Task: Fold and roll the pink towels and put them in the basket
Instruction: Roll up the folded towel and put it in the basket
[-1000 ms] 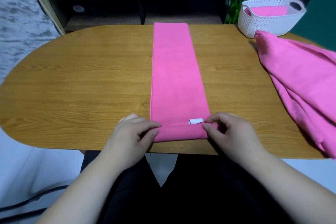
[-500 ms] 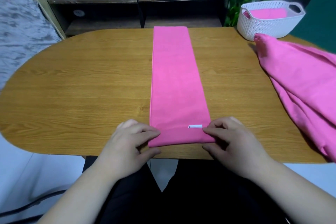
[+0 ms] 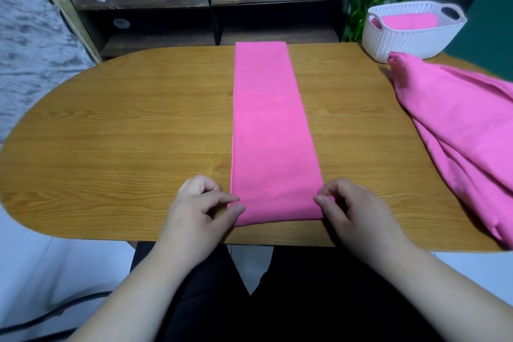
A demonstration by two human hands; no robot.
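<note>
Towel (image 3: 273,133), pink strip, is lying on the desk (image 3: 111,133), stretching away from the hands; left hand (image 3: 200,208) and right hand (image 3: 358,211) are each pinching one side of its rolled near end.

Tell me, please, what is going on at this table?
A person is rolling a folded pink towel, laid as a long strip across the wooden table. The left hand and right hand pinch its near end, where only a short roll is formed. A loose pink towel lies heaped to the right, and the white basket at the far corner holds another pink towel.
</note>
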